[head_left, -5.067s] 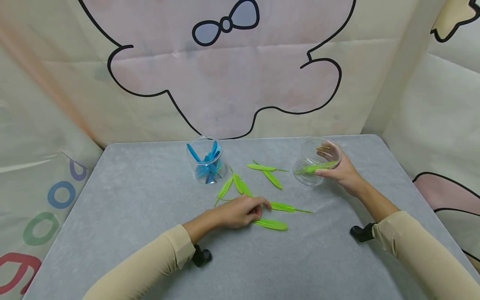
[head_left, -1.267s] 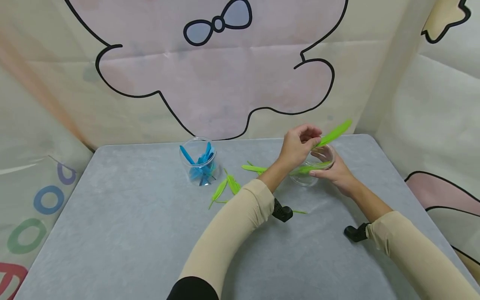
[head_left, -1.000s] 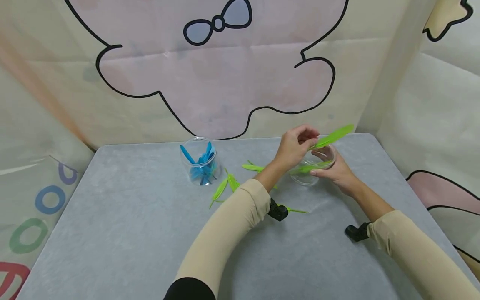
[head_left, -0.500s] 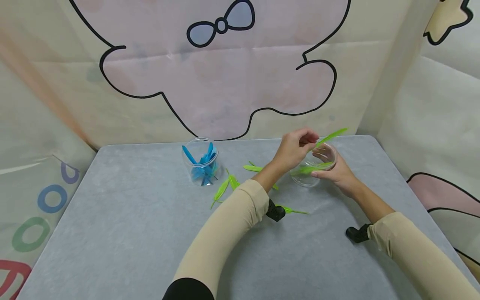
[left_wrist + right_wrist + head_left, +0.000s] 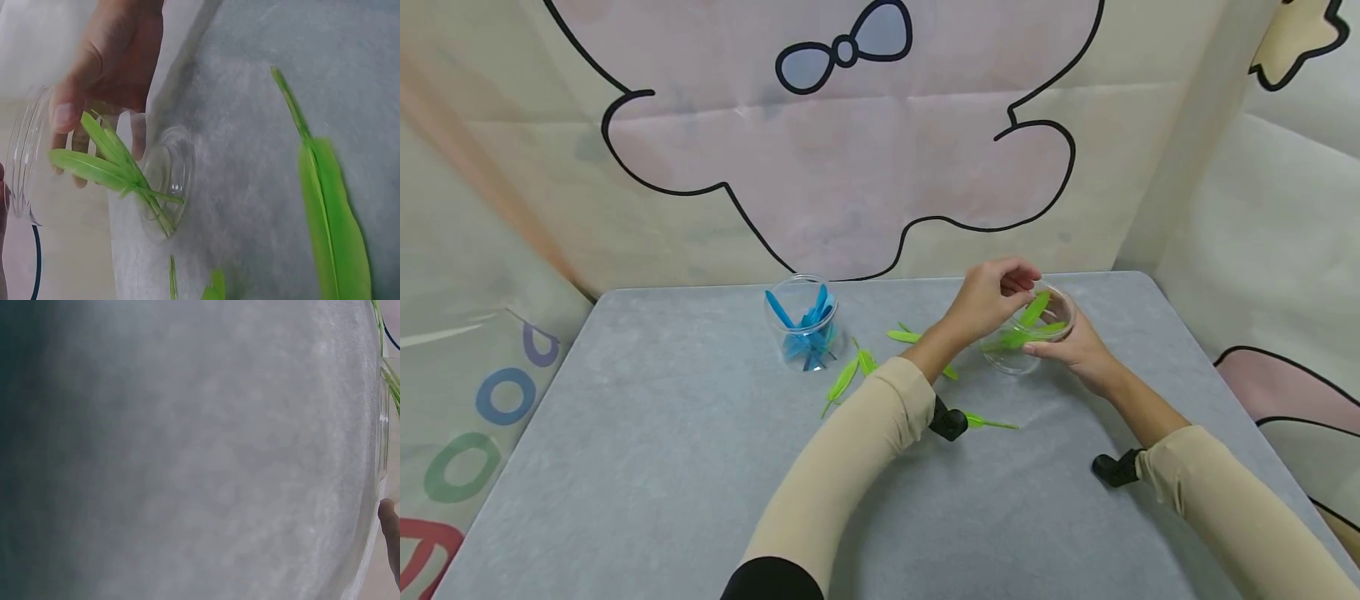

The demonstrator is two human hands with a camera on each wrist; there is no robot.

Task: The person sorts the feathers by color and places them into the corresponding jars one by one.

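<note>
My right hand (image 5: 1081,350) grips a clear plastic jar (image 5: 1009,363) near the back right of the table, thumb on the near side. Green feathers (image 5: 119,165) lean inside this jar, their quills down toward its base. At the jar's mouth is my left hand (image 5: 988,296), fingers loosely bent and holding nothing; a green feather (image 5: 1036,308) stands just below the fingertips, within the jar. The left wrist view shows the right hand's thumb and fingers around the jar wall. In the right wrist view only one fingertip (image 5: 387,509) and the jar's edge appear.
A second clear jar (image 5: 797,282) with blue feathers (image 5: 808,333) stands at the back left. Loose green feathers (image 5: 842,380) lie between the jars, several partly hidden under the left arm. A grey cloth covers the table (image 5: 700,467); printed fabric walls stand behind and beside it.
The left hand picked up a green feather from the table, carried it to the right-hand jar and let it drop inside. The right hand keeps its hold on the jar.
</note>
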